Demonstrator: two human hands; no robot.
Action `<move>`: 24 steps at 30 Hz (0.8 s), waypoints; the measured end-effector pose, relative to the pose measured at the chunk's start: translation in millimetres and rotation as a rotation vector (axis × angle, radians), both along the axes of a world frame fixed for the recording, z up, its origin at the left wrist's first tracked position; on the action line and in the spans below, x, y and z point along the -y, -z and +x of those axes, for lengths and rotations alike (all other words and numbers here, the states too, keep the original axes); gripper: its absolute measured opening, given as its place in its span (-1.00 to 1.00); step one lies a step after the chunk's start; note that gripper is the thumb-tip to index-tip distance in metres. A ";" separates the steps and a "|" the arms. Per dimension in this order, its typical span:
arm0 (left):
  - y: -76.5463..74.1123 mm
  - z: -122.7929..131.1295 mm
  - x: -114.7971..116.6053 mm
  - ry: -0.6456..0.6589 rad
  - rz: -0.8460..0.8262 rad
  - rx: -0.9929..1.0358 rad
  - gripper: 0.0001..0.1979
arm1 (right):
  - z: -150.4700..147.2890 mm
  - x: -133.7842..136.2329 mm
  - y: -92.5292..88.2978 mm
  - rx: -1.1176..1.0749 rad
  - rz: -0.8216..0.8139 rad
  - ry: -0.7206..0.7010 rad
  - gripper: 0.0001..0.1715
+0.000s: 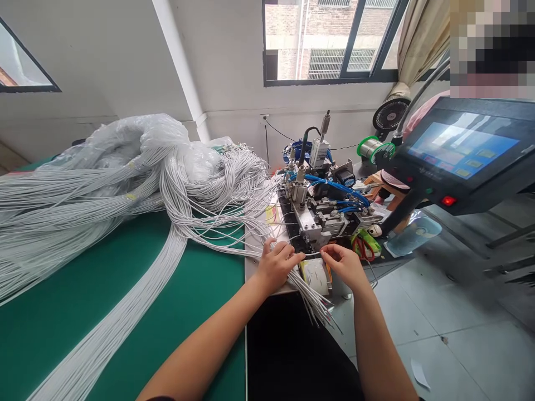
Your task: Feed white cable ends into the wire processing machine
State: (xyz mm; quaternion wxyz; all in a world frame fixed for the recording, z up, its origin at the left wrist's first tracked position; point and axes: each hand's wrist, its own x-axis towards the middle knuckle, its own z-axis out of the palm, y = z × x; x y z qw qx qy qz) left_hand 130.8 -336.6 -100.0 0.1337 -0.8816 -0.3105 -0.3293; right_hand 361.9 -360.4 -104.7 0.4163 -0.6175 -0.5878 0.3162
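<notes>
My left hand point(276, 264) and my right hand point(344, 263) are side by side at the front of a small metal machine point(321, 214) with blue hoses. Both pinch a thin white wire point(312, 254) stretched between them, just under the machine's jaw. A bundle of white wires point(311, 298) runs under my left hand and hangs off the table's edge. More white wires fan from my left hand back to a big heap point(175, 172) on the green table point(137, 301).
A touchscreen control panel point(460, 150) on an arm stands at the right. Red-handled scissors point(363, 246), a solder spool point(370, 147) and a small fan point(390, 114) lie behind the machine. Clear plastic bags top the wire heap. A tiled floor lies at the lower right.
</notes>
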 end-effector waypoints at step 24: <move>5.0 3.9 -0.2 -0.135 -0.170 0.028 -0.58 | -13.7 -31.3 32.8 -0.559 -0.170 -0.076 -0.68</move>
